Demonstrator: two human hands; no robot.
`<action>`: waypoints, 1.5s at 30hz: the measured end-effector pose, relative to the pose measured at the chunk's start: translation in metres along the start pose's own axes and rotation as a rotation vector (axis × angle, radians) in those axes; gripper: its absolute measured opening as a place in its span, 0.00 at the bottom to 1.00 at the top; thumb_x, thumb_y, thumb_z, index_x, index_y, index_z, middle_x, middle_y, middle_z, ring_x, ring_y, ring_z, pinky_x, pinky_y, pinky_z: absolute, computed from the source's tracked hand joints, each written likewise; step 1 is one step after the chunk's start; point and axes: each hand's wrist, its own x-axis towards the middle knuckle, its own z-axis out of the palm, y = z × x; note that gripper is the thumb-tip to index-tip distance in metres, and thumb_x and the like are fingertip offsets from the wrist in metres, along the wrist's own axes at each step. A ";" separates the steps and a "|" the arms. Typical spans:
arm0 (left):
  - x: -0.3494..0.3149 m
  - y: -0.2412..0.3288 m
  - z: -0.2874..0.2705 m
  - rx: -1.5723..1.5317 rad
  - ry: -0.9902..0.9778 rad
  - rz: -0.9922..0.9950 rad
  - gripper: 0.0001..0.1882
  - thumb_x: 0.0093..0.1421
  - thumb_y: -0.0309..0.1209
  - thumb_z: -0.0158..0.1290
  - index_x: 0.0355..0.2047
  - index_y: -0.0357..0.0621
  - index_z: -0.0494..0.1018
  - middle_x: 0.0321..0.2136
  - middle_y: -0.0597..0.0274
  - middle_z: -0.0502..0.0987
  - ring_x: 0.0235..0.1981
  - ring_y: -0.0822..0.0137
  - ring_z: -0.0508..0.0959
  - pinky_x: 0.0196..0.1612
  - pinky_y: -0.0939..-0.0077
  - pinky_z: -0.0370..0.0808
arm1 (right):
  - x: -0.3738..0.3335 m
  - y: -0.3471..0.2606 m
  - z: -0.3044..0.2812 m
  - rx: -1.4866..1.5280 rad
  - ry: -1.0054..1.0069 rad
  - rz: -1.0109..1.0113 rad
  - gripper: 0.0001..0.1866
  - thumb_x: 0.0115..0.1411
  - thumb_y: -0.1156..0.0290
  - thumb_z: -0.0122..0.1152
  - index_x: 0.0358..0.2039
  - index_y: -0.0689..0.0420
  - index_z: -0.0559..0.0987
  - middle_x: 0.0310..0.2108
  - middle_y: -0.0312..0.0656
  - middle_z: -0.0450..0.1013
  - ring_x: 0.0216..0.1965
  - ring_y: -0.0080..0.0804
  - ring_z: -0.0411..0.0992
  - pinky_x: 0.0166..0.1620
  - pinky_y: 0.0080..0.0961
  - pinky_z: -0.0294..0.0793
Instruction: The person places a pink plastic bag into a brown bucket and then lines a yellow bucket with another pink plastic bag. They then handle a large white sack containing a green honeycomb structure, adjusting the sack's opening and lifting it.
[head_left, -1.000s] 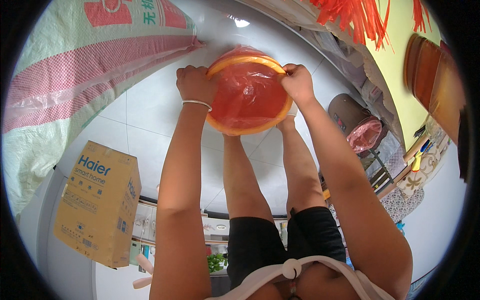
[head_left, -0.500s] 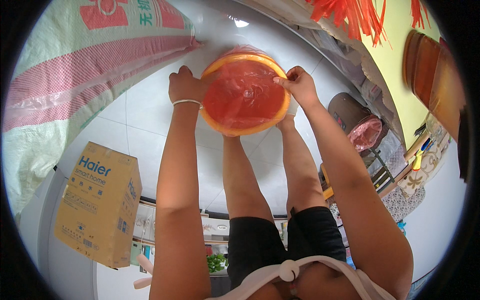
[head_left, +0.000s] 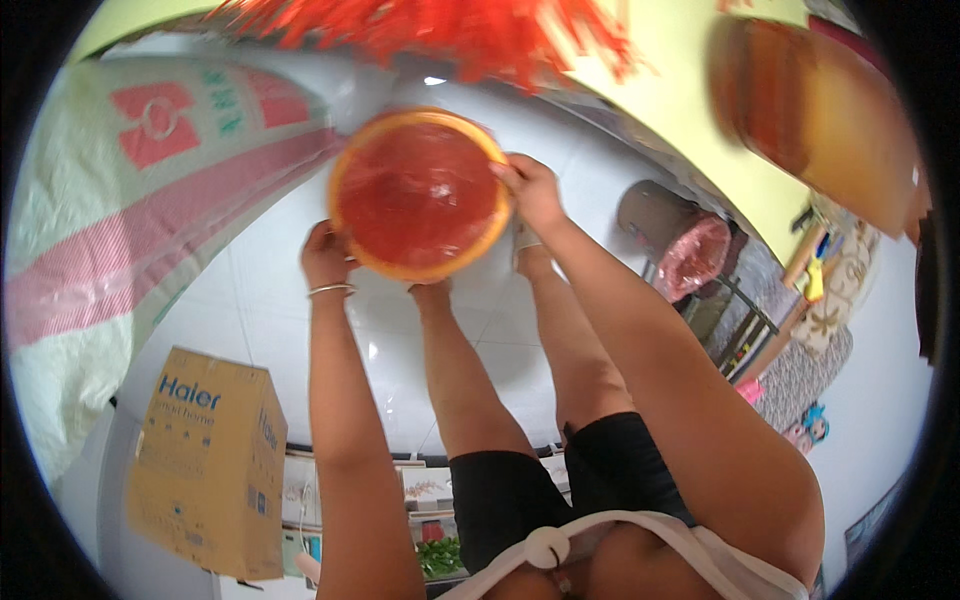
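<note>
A round bin (head_left: pixel 345 200) with an orange rim is held out in front of me over the floor. A thin, see-through red plastic bag (head_left: pixel 425 195) lines it and is creased and shiny inside. At the bin's lower left edge, my left hand (head_left: pixel 328 256) grips its side, the fingertips partly hidden. My right hand (head_left: pixel 535 192) pinches the rim and the bag's edge at the upper right, thumb on top.
A large white woven sack (head_left: pixel 160 200) with pink stripes stands at left, above a cardboard box (head_left: pixel 210 460). To the right is a grey-brown bin (head_left: pixel 648 212) with a pink bag (head_left: pixel 695 255). Red tassels (head_left: pixel 460 35) hang at the far edge, near a brown wooden object (head_left: pixel 770 95).
The bin has shifted left in view. My left hand has slid from the upper left rim to the lower left edge; my right hand remains at the rim. My view has also turned.
</note>
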 end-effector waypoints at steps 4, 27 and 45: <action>0.010 0.033 0.002 0.001 0.048 -0.082 0.14 0.59 0.28 0.55 0.44 0.40 0.69 0.31 0.61 0.78 0.26 0.67 0.79 0.23 0.71 0.79 | 0.028 -0.014 0.017 -0.068 0.112 -0.144 0.27 0.59 0.61 0.60 0.53 0.66 0.70 0.46 0.52 0.73 0.44 0.39 0.72 0.50 0.29 0.70; -0.296 0.231 0.230 0.580 -0.229 1.225 0.67 0.34 0.38 0.73 0.65 0.31 0.39 0.58 0.44 0.63 0.58 0.49 0.65 0.63 0.61 0.58 | -0.183 -0.153 -0.238 0.183 0.218 -0.302 0.23 0.56 0.85 0.51 0.53 0.59 0.69 0.44 0.40 0.73 0.39 0.26 0.73 0.35 0.17 0.71; -0.404 0.363 0.245 0.201 -0.497 1.142 0.53 0.37 0.31 0.72 0.59 0.32 0.52 0.49 0.51 0.72 0.49 0.61 0.74 0.51 0.69 0.72 | -0.260 -0.356 -0.257 -0.137 -0.013 -0.641 0.52 0.50 0.79 0.65 0.68 0.52 0.43 0.66 0.45 0.51 0.65 0.36 0.53 0.63 0.33 0.58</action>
